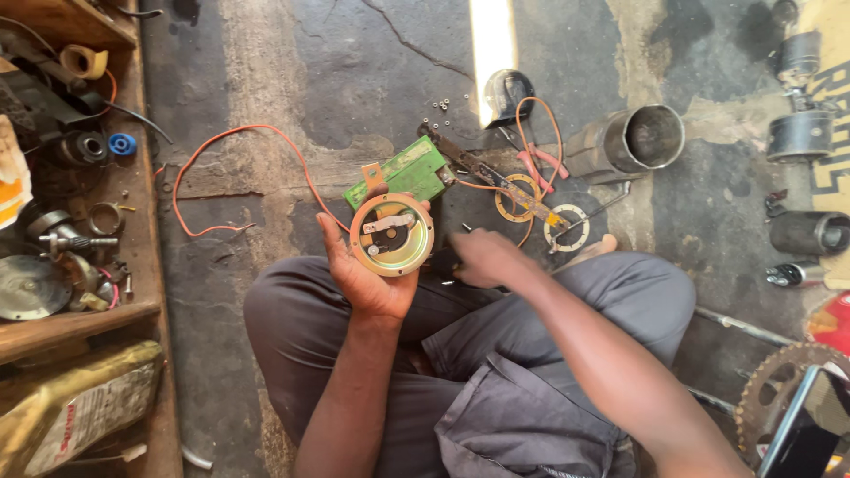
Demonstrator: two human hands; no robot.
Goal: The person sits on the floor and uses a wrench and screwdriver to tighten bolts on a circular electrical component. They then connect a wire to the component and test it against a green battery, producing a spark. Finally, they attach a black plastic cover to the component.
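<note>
The round plate (391, 235) in the left hand (367, 274) is brass-toned metal, smooth with a dull sheen, and carries a pale shiny metal arm. The board (403, 171) behind it is glossy green, probably plastic laminate. The wire (239, 133) has smooth orange plastic insulation. The cylinder (651, 137) is bare grey metal, bright at the rim and sooty inside. The floor (354, 71) is rough, cracked concrete, oil-stained and matt. The trousers (496, 389) are matt grey cloth. The shelf (80, 323) is worn, grimy wood. The sprocket (779, 381) is rusty metal.
</note>
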